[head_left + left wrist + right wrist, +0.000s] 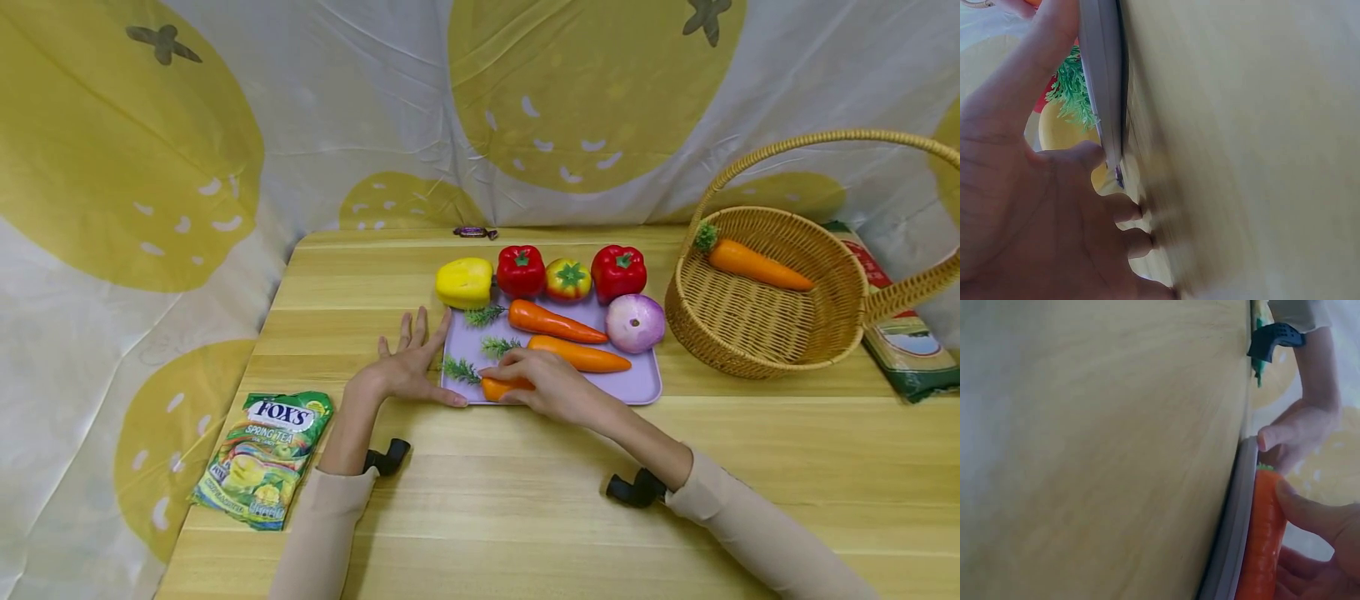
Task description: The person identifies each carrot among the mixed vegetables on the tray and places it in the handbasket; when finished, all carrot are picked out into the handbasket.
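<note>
A lilac tray [647,385] holds three orange carrots with green tops. With thumb and fingers, my right hand [551,385] grips the front carrot [495,389], covering most of it in the head view; its orange side shows in the right wrist view along the tray's rim. My left hand [401,371] lies at the tray's left edge, fingers spread, thumb at the front corner. Behind the held carrot lie the middle carrot [592,357] and the back carrot [558,322]. A purple onion [635,323] sits at the tray's right.
Along the tray's back are a yellow pepper [465,283], two red peppers [521,271] and a red-yellow tomato [568,280]. At right, a wicker basket [757,362] holds another carrot [761,265], beside a green-red packet [911,346]. A candy bag [262,458] lies left; a wrapped candy [476,232] behind.
</note>
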`<move>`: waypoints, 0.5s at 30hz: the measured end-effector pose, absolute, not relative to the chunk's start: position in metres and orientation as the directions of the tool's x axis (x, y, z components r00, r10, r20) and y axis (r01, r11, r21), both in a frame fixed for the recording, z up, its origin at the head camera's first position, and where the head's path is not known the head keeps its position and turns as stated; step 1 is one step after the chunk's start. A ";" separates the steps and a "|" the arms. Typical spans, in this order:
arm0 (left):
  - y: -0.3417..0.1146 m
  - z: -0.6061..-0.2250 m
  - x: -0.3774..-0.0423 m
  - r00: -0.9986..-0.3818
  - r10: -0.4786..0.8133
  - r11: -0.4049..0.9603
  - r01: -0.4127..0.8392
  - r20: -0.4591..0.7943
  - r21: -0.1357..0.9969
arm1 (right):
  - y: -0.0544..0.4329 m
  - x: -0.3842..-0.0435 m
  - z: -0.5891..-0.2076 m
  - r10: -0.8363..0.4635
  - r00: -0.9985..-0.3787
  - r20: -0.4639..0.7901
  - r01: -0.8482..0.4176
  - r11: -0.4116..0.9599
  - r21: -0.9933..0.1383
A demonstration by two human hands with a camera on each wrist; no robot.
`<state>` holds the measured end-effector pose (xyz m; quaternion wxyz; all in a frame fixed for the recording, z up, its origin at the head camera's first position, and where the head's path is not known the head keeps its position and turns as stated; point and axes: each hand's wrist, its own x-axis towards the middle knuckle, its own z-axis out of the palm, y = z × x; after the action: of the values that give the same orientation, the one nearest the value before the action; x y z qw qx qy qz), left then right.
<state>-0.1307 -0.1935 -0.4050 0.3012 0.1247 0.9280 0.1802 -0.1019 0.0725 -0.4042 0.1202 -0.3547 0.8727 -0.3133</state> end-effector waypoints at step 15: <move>-0.200 -0.425 -0.137 -0.802 0.335 0.903 0.123 -0.494 0.413 | 0.089 -0.103 -0.392 -0.685 -0.727 0.038 -0.473 0.460 -0.751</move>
<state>-0.1370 -0.2002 -0.4254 0.2893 0.1230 0.9314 0.1833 -0.1032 0.0887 -0.3921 0.1360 -0.3434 0.8435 -0.3900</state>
